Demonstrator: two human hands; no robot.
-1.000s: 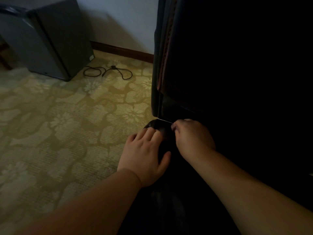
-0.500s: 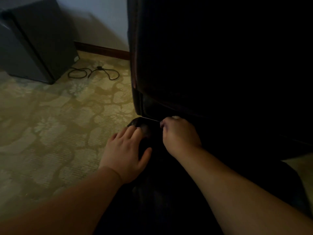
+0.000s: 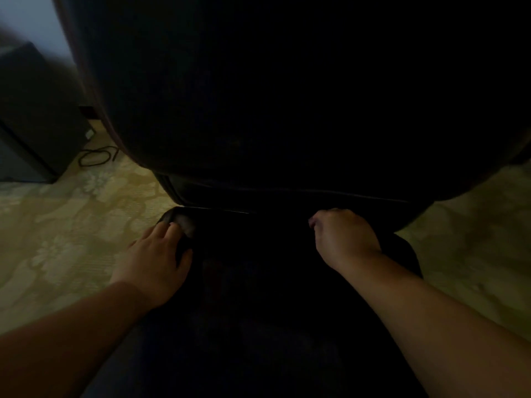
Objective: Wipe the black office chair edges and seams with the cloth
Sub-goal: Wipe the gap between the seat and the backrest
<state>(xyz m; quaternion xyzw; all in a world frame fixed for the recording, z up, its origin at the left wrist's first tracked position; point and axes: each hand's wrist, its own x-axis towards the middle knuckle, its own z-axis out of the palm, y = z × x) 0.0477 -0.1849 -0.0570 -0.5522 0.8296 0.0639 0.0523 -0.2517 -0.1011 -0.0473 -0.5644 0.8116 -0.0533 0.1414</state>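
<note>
Chair: the black office chair (image 3: pixel 258 96) is right in front of both hands; its back stands up above them; its seat lies under them.
Seam: the seam (image 3: pixel 258 211) where back meets seat runs side to side, from one hand across to the other.
Left hand: the left hand (image 3: pixel 156 258) lies flat with fingers spread on the seat's left back corner; it holds nothing.
Right hand: the right hand (image 3: pixel 343 235) is curled tight at the seam, near its right end.
Cloth: too dark to see; it is maybe bunched inside the right hand.
Nearer hand: the right hand sits on the seam; the left hand is just below it.
Floor: patterned carpet (image 3: pixel 71 225) lies off to the left hand's side.
</note>
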